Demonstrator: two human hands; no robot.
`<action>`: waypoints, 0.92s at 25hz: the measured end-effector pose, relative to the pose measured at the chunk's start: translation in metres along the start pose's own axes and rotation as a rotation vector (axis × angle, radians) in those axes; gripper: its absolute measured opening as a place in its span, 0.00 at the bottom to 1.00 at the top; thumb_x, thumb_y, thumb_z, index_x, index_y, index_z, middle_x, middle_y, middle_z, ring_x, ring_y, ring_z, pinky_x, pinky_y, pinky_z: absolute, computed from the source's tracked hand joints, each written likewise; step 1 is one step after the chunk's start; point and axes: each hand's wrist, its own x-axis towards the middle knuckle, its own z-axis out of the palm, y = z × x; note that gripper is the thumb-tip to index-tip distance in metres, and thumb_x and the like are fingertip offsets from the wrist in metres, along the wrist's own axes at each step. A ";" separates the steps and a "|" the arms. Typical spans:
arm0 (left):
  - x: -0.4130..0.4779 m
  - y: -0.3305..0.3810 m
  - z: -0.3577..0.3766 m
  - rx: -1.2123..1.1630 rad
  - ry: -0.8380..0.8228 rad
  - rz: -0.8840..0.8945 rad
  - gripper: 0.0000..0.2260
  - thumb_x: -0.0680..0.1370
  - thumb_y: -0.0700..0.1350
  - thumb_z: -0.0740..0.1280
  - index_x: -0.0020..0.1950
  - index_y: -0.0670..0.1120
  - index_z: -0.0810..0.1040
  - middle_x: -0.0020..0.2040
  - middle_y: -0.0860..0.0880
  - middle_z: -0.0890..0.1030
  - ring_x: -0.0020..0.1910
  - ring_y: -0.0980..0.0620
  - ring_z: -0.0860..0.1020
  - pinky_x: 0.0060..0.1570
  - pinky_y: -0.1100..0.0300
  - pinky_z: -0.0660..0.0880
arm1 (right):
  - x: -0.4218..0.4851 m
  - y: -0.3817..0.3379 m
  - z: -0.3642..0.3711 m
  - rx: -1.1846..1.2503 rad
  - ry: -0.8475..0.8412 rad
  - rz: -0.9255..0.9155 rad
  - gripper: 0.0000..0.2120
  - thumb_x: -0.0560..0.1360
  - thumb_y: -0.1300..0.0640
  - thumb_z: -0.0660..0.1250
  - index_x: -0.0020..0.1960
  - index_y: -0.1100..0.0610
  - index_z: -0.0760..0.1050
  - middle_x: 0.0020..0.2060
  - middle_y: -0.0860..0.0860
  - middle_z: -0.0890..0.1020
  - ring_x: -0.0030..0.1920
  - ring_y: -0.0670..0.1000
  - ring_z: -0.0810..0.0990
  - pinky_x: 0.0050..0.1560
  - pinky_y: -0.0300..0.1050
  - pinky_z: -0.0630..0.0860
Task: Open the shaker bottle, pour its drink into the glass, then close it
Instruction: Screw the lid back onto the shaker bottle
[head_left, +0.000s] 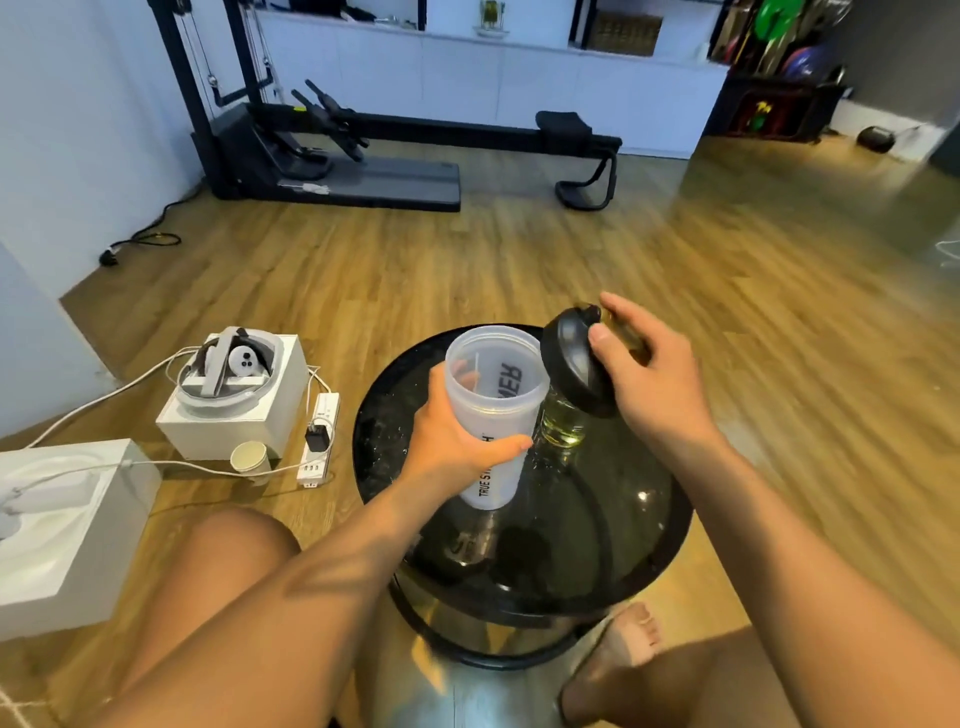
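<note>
- Bare left knee (234, 571) at the lower left. A foot in a pale sandal (631, 636) on the floor at the lower right, beside the desk's base.
- Round desk (623, 545) with a dark glass top and a black rim, straight ahead between the legs.
- Left hand (457, 436) grips the shaker bottle (506, 384) at mid-height. Thumb lies across the near side and the fingers (441, 379) wrap the far side.
- The bottle is translucent white with dark lettering, mouth open, no cap on it. It is over the left-centre of the desk and roughly upright. Cannot tell whether its base touches the top.
- Right hand (649, 374) holds the black lid (569, 364), pinched at its upper edge between the thumb and curled fingers (623, 309). The lid is tilted and just right of the bottle's rim.
- Glass (561, 423) stands on the desk just right of the bottle, under the lid. It holds yellow-green liquid, and its upper part is hidden by the lid.
- On the floor to the left, a white box (67, 519) with a cable running to it.
- Beyond it, a second white box (234, 421) holds a headset (228, 364).
- Paper cup (249, 460) and white power strip (319, 441) lie beside that box.
- Wooden floor (519, 260) runs to the far wall.
- A black exercise machine (363, 156) stands at the back, with a white counter (519, 78) behind it.
- A rack of coloured gear (779, 78) stands in the far right corner.
</note>
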 end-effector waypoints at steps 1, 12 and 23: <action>-0.001 0.002 -0.001 0.010 -0.025 -0.007 0.44 0.56 0.59 0.83 0.63 0.69 0.61 0.57 0.69 0.75 0.56 0.76 0.73 0.44 0.79 0.70 | 0.007 -0.009 0.002 -0.017 -0.004 -0.033 0.18 0.74 0.47 0.67 0.64 0.43 0.76 0.58 0.42 0.81 0.56 0.36 0.76 0.53 0.27 0.67; 0.002 0.001 -0.001 -0.011 -0.114 -0.057 0.46 0.55 0.59 0.83 0.66 0.66 0.60 0.55 0.63 0.77 0.51 0.72 0.75 0.38 0.73 0.72 | 0.022 -0.034 0.043 -0.277 -0.421 -0.289 0.18 0.75 0.50 0.68 0.65 0.45 0.76 0.61 0.44 0.79 0.62 0.42 0.73 0.55 0.22 0.59; 0.018 -0.005 -0.017 -0.012 -0.229 -0.042 0.46 0.55 0.59 0.82 0.60 0.78 0.56 0.60 0.62 0.76 0.58 0.67 0.75 0.46 0.72 0.73 | 0.038 -0.039 0.042 -0.340 -0.651 -0.343 0.18 0.76 0.47 0.64 0.65 0.43 0.75 0.62 0.41 0.76 0.63 0.42 0.72 0.61 0.39 0.65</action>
